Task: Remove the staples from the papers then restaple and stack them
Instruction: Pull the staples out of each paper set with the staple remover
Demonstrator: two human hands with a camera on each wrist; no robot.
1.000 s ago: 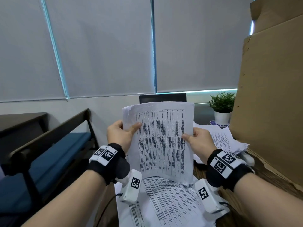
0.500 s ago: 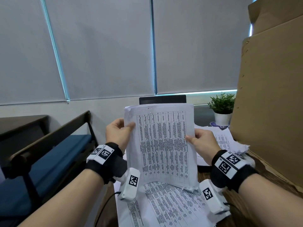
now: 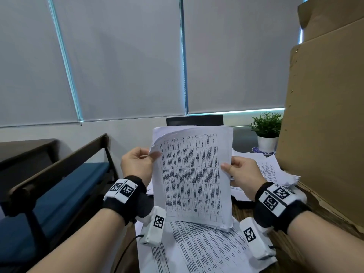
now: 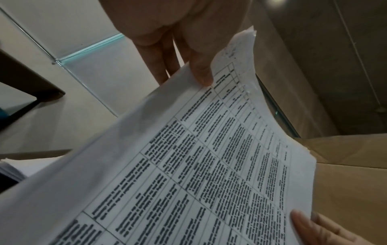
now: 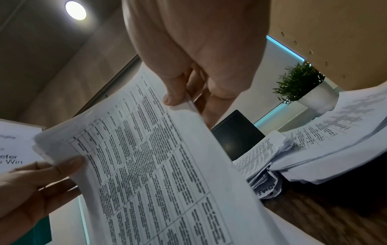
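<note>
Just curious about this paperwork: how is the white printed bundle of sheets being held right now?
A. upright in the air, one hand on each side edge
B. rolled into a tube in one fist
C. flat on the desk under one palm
A: the white printed bundle of sheets stands upright, left hand pinching its left edge, right hand its right.

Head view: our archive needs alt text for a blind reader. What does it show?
Two hands hold a sheaf of printed papers upright over more printed sheets; the left hand pinches its curled top-left corner, the right hand grips its right edge.
</note>
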